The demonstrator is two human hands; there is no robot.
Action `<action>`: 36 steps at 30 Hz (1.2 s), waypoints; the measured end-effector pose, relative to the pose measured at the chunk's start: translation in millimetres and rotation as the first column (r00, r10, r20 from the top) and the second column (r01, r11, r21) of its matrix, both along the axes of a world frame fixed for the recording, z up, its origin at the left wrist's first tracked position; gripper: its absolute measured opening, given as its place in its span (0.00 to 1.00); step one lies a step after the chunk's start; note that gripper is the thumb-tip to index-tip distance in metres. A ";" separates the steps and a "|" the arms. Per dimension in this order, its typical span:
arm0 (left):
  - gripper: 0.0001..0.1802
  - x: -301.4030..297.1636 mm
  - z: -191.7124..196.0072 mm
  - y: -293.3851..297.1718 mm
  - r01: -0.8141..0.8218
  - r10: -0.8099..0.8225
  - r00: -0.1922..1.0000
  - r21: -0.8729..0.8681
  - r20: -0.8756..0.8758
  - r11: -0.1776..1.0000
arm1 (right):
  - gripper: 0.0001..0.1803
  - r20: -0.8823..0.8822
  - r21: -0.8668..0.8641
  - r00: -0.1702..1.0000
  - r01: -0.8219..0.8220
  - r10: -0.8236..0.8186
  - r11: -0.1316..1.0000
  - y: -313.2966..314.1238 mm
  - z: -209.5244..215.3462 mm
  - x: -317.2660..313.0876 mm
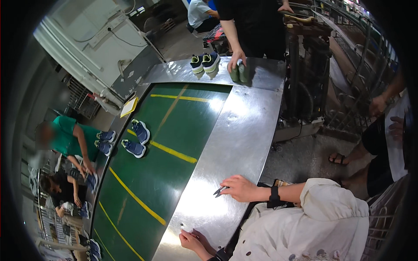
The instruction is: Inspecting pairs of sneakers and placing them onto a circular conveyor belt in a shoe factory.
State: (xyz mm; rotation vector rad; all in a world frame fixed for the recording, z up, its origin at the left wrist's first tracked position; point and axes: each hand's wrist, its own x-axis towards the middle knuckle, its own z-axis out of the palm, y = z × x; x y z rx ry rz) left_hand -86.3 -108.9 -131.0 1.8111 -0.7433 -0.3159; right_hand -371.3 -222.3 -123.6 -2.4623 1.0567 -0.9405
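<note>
My right hand (242, 189) is closed around small dark pointed snips (221, 191), held just above the shiny metal table edge (237, 126). Nearer the bottom of the view, my left hand (192, 242) hovers by the same metal strip with its fingers pinched together. Whatever those fingers may hold is too small to make out. A tiny dark speck (182, 225) lies on the metal beside it. Beyond the strip, a pair of navy sneakers with pale soles, one shoe (140, 132) above the other (133, 148), rests on the green conveyor belt (174, 126), apart from both hands.
Yellow lines cross the belt. Another pair of dark sneakers (204, 64) stands at the far metal end, where a person's hand (237, 59) touches grey-green objects (239, 71). Co-workers handle shoes along the left side. A yellow-edged card (129, 107) lies by the belt; machinery (307, 65) stands right.
</note>
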 end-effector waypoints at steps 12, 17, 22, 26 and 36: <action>0.24 12.2 -15.2 -4.6 0.031 -0.031 0.999 0.022 -0.017 0.999 | 0.18 -0.038 0.069 0.999 0.007 -0.004 0.998 -1.9 -0.9 -1.5; 0.24 7.5 -11.3 -6.0 -0.001 -0.006 0.995 0.064 0.102 0.998 | 0.17 -0.023 0.039 0.999 0.023 -0.022 0.999 -3.2 -0.3 -2.0; 0.25 6.4 -13.5 -8.2 0.018 -0.040 0.980 0.112 0.193 0.994 | 0.17 -0.024 0.036 0.999 0.029 -0.029 0.999 -3.8 -0.1 -2.8; 0.24 4.7 -15.2 -8.4 0.036 -0.104 0.885 0.156 0.455 0.987 | 0.17 -0.011 0.039 1.000 0.028 -0.028 0.999 -5.0 -1.7 -3.6; 0.20 -8.6 1.4 -1.6 0.045 -0.116 0.965 0.291 0.233 0.956 | 0.16 0.044 0.005 0.998 0.042 -0.042 0.999 -6.3 -3.9 -5.0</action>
